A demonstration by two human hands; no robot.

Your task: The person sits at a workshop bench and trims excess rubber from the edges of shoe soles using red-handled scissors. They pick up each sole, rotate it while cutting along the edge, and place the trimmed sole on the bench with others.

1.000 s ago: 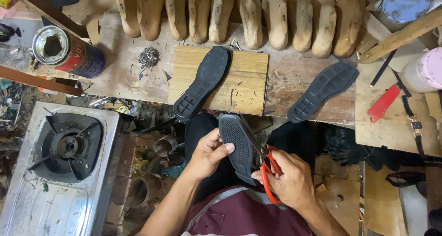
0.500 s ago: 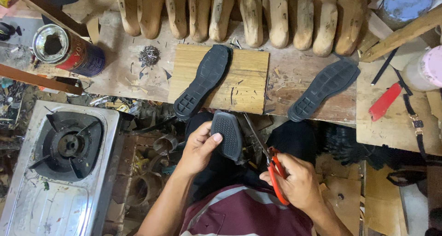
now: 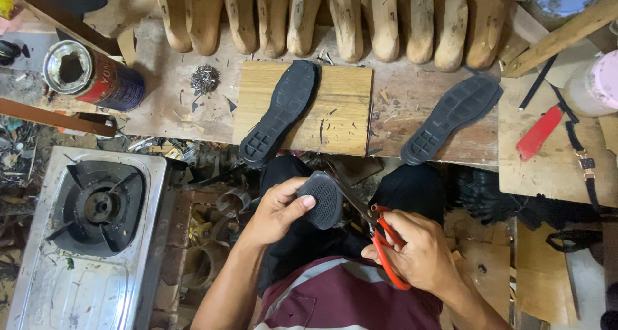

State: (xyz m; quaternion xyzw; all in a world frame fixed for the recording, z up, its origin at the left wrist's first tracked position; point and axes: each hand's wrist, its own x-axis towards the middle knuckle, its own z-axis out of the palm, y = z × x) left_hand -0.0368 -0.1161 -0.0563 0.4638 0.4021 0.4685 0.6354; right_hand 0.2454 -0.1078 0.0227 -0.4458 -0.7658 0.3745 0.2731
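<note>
Fingers of the left hand clamp the black rubber sole, thumb across its ribbed face. Since half a second ago the sole has turned end-on, so less of its length shows, and the hand has curled closer around it. Right of that, the right hand is closed through the red handles of the scissors, blades meeting the sole's edge. Far left of the fingers sits a gas stove; above it an open tin can lies tipped, dark residue inside. Beyond the fingers, the desk carries a wooden board with a second sole, a third sole to the right, and a row of wooden lasts at the back.
</note>
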